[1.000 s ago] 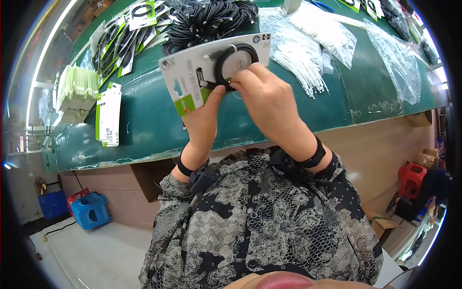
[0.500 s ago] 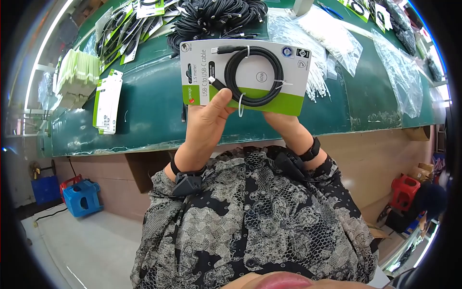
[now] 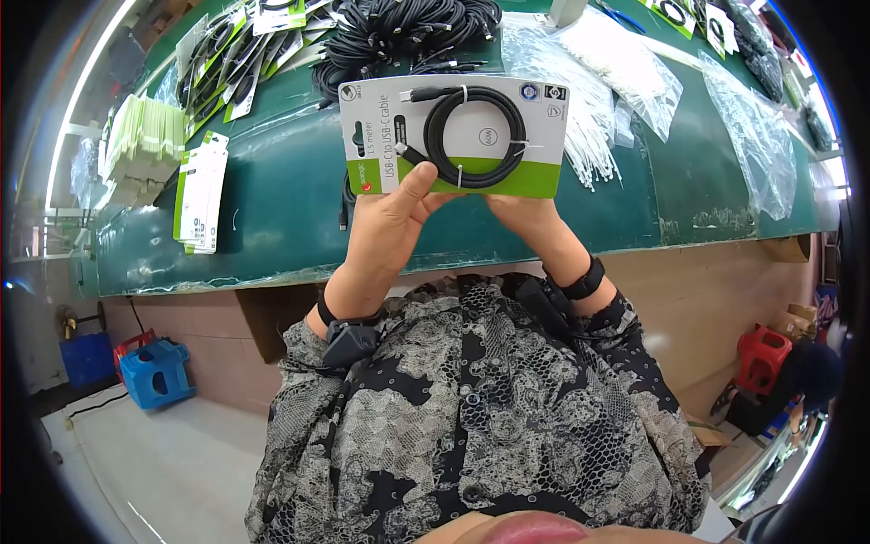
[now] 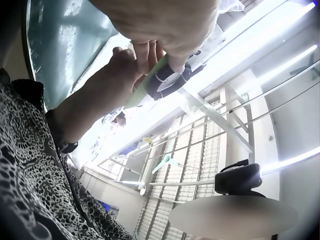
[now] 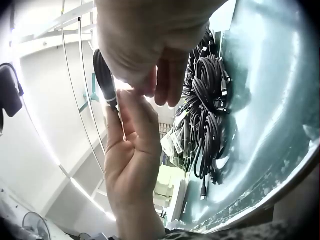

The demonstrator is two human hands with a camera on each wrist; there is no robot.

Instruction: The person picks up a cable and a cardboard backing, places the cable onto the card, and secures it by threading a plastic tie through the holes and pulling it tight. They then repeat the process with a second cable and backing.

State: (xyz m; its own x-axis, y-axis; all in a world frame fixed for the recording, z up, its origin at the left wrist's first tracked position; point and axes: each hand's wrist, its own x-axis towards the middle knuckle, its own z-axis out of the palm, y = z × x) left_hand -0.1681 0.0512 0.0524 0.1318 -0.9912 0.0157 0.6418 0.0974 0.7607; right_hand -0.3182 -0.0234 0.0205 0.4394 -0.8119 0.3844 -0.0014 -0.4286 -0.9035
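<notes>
The flat white-and-green cardboard retail card [image 3: 494,138] sits between both hands, raised above the near side of the table, its printed face turned to my head camera.

Largest on my feed is the long dark-green table [image 3: 290,227]. On its far part I have a tangled heap of black cables with metal plugs [image 3: 408,36], and to the right of that a clear plastic bag of white contents [image 3: 625,63], with a fan of thin white plastic ties [image 3: 584,136] just beside it. At the table's left end stands a bundled stack of pale-green cards [image 3: 145,154]; near it lies a small pile of white cards with green edges [image 3: 201,195].

On the left I can read the grip plainly: the left hand [image 3: 390,213] pinches the card's lower edge, thumb across the front and fingers behind. The right hand [image 3: 521,213] reaches up behind the card's lower edge; its fingers look bent from the right wrist camera, but I can't tell whether they grip anything.

Against the card's face lies a round coil of black cable [image 3: 432,127], cinched by small white plastic loops [image 3: 464,93], one with its loose tail sticking out to the right.
</notes>
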